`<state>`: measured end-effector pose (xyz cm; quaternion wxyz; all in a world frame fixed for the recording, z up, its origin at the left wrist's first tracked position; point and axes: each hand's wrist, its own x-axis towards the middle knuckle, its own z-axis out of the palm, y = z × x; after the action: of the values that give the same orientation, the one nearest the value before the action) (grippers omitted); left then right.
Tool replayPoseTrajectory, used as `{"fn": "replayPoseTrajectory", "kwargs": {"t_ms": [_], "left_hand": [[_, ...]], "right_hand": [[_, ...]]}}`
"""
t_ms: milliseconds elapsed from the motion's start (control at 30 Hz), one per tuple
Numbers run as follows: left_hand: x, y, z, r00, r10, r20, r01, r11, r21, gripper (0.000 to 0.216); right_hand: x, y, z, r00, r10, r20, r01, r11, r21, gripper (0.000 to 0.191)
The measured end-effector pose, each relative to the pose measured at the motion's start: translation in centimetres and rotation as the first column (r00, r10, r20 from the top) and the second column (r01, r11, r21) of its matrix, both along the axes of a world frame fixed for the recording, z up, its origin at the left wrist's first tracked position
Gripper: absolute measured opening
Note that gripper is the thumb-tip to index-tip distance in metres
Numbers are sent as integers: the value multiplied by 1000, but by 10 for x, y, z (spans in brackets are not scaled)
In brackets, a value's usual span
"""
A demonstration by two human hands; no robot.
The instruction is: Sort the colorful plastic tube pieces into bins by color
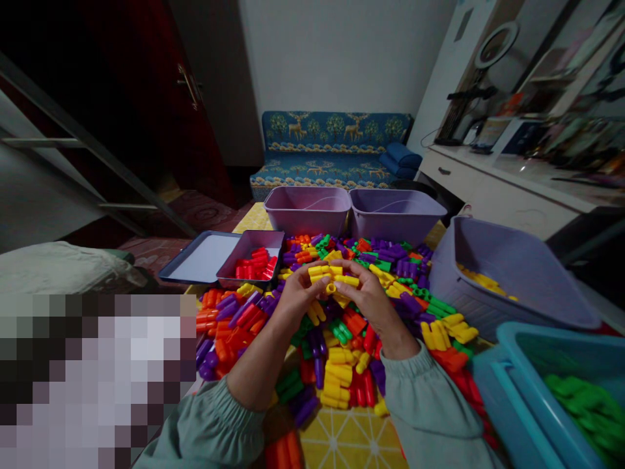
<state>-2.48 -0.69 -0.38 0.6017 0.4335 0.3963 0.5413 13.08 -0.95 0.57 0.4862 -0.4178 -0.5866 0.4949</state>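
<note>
Yellow, glossy, tube-shaped plastic pieces (319,270) are being gripped between the fingertips of the left hand (299,288) and right hand (367,292), both curling snugly around them, just above the heap of red, orange, green, purple and yellow plastic pieces (355,322). Beyond the heap, two smooth lilac plastic tubs (307,218) are standing side by side; right of it, a turquoise plastic bin (510,391) is holding green pieces (586,410). Beneath it, a yellow, white-lined table cover (351,449) is showing.

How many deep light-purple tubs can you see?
3: a back-left tub, a back-right tub beside it, and a right-hand tub with yellow pieces inside. None looks hidden within this view.
</note>
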Motion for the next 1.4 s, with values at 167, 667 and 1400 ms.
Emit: {"fn": "replayPoseTrajectory", "kwargs": {"t_ms": [167,667,1400], "left_hand": [[1,-1,1,1000,21,7,-21,1000,17,55],[3,-5,8,987,122,105,-126,992,32,46],[-2,-3,-4,815,339,-471,-171,916,362,32]], "right_hand": [[-1,0,3,971,-100,218,62,983,174,34],[0,-6,9,775,-268,573,107,948,299,29],[0,-17,10,483,-91,871,-117,979,167,37]]}}
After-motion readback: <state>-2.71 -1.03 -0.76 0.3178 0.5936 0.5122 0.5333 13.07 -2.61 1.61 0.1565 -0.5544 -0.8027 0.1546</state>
